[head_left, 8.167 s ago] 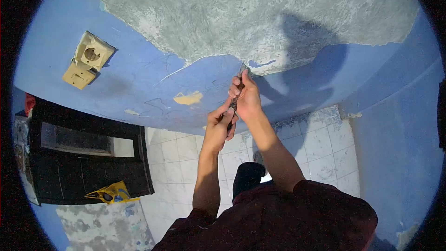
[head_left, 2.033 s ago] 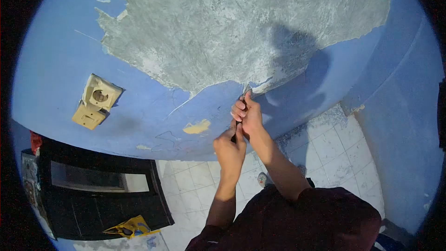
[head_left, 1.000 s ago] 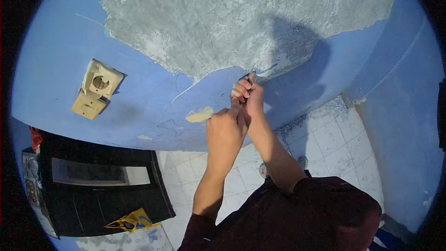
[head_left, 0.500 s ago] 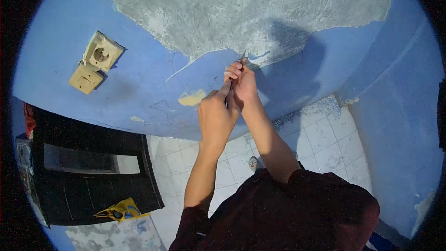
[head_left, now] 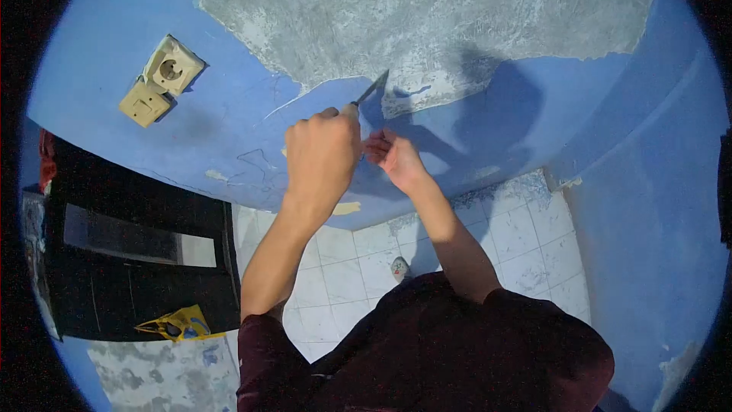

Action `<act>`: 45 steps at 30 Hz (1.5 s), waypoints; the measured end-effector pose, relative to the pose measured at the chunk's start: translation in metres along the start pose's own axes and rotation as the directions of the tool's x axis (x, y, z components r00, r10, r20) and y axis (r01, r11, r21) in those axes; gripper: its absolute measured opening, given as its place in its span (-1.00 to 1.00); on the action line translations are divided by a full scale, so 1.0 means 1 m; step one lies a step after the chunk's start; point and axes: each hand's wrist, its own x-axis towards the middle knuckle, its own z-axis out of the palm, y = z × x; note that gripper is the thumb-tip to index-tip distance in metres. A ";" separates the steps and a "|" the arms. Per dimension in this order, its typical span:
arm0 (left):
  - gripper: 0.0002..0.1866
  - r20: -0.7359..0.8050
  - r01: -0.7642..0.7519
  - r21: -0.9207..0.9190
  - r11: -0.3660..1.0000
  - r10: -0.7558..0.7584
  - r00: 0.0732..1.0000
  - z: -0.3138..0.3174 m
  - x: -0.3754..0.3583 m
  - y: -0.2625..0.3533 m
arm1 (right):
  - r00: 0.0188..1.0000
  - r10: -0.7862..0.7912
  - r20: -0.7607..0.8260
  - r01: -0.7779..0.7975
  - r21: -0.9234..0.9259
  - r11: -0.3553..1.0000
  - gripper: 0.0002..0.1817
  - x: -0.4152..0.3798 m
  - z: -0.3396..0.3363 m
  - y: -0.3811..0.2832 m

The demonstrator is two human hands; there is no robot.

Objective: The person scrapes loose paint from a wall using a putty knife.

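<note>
1. Left hand [head_left: 322,154] is fisted tight round the scraper [head_left: 371,90], handle buried in the palm; only the thin blade pokes out at abt 1 o'clock from the knuckles.
2. Blade tip sits right at the ragged edge where blue paint [head_left: 252,118] meets bare grey plaster [head_left: 427,15], roughly 12 o'clock of the hands.
3. Right hand [head_left: 396,160] is just beside the left, at its 3 o'clock, fingers curled loosely; can't tell if it pinches a flake or nothing.
4. Handling, my guess: scraper looks light, stiff, narrow; the edge is prob sharp, so grip belongs on the handle, well back from the metal.
5. Paint film looks thin & brittle, cracked in lines near the edge; it should lift in flakes, not sheets. A loose lip at the boundary is the place to catch it.
6. Round abt: socket plate [head_left: 162,81] hangs on the wall at 10 o'clock, black cabinet [head_left: 137,259] at 8 o'clock, tiled floor [head_left: 526,236] below.
</note>
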 end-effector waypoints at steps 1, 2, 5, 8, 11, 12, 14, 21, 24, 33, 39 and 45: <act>-0.82 0.009 -0.017 0.008 1.000 0.017 1.000 -0.002 0.005 0.003 | 1.000 0.002 0.003 -0.001 -0.094 0.996 -0.74 -0.003 -0.002 0.002; -0.84 0.027 -0.029 0.013 0.999 0.028 0.999 -0.002 0.006 0.006 | 1.000 0.010 0.000 -0.010 -0.185 0.983 -0.74 -0.009 -0.005 0.007; -0.87 0.138 -0.192 0.130 0.973 0.174 0.975 0.027 0.006 0.014 | 0.995 0.097 0.023 -0.086 -0.301 0.950 -0.74 -0.017 -0.016 0.024; -0.87 0.145 -0.131 0.150 0.980 0.109 0.983 0.020 0.003 0.016 | 0.984 0.178 -0.010 -0.162 -0.466 0.870 -0.71 -0.039 -0.025 0.023; -0.85 0.101 -0.012 0.166 0.986 -0.005 0.995 0.001 0.002 0.018 | 0.973 0.230 0.003 -0.195 -0.523 0.830 -0.63 -0.048 -0.051 0.020; -0.85 0.107 -0.010 0.166 0.986 -0.008 0.994 0.002 -0.001 0.018 | 0.969 0.247 -0.006 -0.213 -0.532 0.819 -0.61 -0.051 -0.055 0.018; -0.91 0.094 0.045 0.094 0.995 -0.054 0.994 0.008 -0.008 0.018 | 0.974 0.226 0.013 -0.183 -0.540 0.821 -0.57 -0.053 -0.058 0.010; -0.84 -0.110 0.393 -0.418 0.819 -0.475 0.873 0.079 -0.068 0.037 | 0.995 0.087 0.053 -0.058 -0.409 0.911 -0.50 -0.046 -0.030 -0.032; -0.79 -0.196 0.398 -0.541 0.741 -0.571 0.797 0.118 -0.089 0.048 | 0.999 0.039 0.011 -0.034 -0.318 0.948 -0.58 -0.028 -0.019 -0.032; -0.70 0.336 0.473 -0.881 0.023 -0.674 0.658 0.112 -0.099 0.056 | 1.000 -0.015 -0.009 0.015 -0.015 1.000 -0.69 -0.005 0.019 -0.024; -0.62 0.552 0.515 -0.827 -0.225 -0.498 0.669 0.099 -0.086 0.028 | 0.996 -0.083 0.025 0.078 0.166 0.983 -0.66 0.004 0.037 -0.022; -0.57 0.610 0.568 -0.787 -0.240 -0.439 0.660 0.084 -0.078 0.006 | 0.970 -0.205 -0.132 0.226 0.171 0.959 -0.65 0.014 0.056 -0.009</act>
